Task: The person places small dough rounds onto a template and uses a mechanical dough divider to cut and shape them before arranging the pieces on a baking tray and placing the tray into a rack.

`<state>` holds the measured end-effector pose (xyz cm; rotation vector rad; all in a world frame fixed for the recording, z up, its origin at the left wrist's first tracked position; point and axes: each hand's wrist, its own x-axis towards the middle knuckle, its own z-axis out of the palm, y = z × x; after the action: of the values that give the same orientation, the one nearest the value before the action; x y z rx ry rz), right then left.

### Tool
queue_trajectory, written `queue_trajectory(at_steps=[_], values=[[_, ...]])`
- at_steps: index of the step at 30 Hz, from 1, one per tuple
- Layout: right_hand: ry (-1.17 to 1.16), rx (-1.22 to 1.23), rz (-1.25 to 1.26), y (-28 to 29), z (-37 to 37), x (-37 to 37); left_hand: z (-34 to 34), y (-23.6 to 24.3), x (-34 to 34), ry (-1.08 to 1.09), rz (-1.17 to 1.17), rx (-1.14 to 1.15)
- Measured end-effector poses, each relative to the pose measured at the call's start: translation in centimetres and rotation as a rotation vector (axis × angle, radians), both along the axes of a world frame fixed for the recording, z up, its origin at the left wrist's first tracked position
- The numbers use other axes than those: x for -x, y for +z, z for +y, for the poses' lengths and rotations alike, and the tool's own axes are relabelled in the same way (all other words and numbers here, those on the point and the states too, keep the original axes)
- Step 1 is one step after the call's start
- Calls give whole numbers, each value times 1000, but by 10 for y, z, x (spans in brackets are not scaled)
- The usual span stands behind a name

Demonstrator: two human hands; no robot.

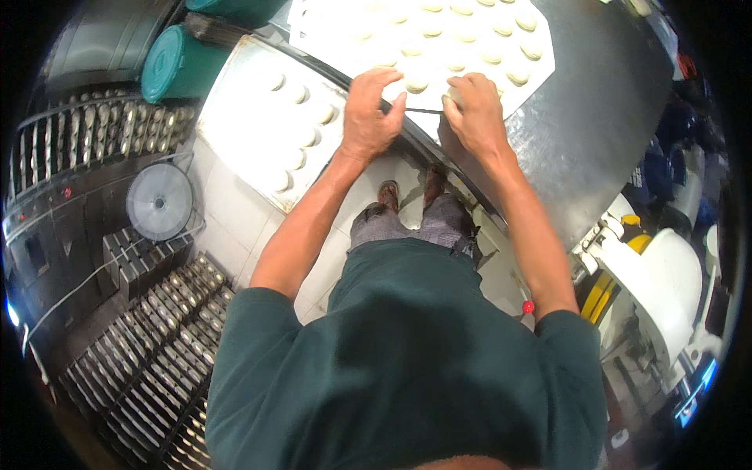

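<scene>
My left hand (370,116) curves its fingers and thumb around a pale dough ball (394,89) at the near edge of a white board (507,56). Beside it, my right hand (478,117) has its fingers bent over another dough ball (452,94), mostly covered by the hand. Between the hands a loose dough piece (416,82) rests on the board, and several more lie in rows behind it. To the left, a light baking tray (243,133) carries several round dough pieces (304,135), apart from both hands.
The board lies on a steel table (591,117). Left of me stand loaded tray racks (149,368), a round grey fan (160,201) and a green lidded bin (164,63). A white machine with a rounded cover (666,274) is at right. Tiled floor (243,223) shows below the tray.
</scene>
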<state>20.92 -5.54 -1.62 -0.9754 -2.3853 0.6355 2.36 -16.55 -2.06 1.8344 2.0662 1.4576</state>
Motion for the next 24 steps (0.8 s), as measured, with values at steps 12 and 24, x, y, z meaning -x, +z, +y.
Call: queue_trajectory(at_steps=[12,24], values=[[-569,55,-160,14,-141,-224,108,-26,-98,-549,91,114],[-648,-164,-225,-50,-71,-198,76,-39,-187,-777,294,83]])
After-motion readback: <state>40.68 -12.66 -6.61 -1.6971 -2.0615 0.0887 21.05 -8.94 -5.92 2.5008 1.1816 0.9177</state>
